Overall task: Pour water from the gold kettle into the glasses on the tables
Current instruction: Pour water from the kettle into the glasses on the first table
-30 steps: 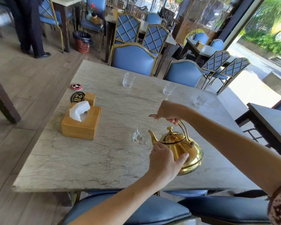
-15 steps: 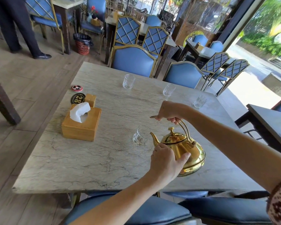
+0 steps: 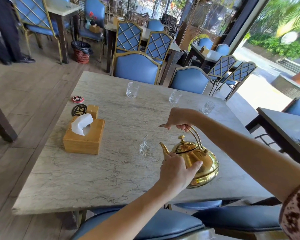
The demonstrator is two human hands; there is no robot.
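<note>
The gold kettle (image 3: 200, 160) stands tilted on the marble table (image 3: 97, 177), spout toward a clear glass (image 3: 148, 148) just left of it. My right hand (image 3: 177, 118) grips the kettle's arched handle from above. My left hand (image 3: 177, 172) is pressed against the kettle's near side. Three more glasses stand farther back: one at the far left (image 3: 132, 90), one in the middle (image 3: 175, 97) and one at the far right (image 3: 207, 107).
A wooden tissue box (image 3: 84, 135), a number sign "28" (image 3: 79, 110) and a round red disc (image 3: 78, 99) sit on the table's left. Blue chairs ring the table. A dark table (image 3: 287, 129) stands to the right; a person stands at far left (image 3: 3, 32).
The kettle and both hands have stayed almost in place beside the near glass; the view has shifted slightly. The standing person's legs have moved left.
</note>
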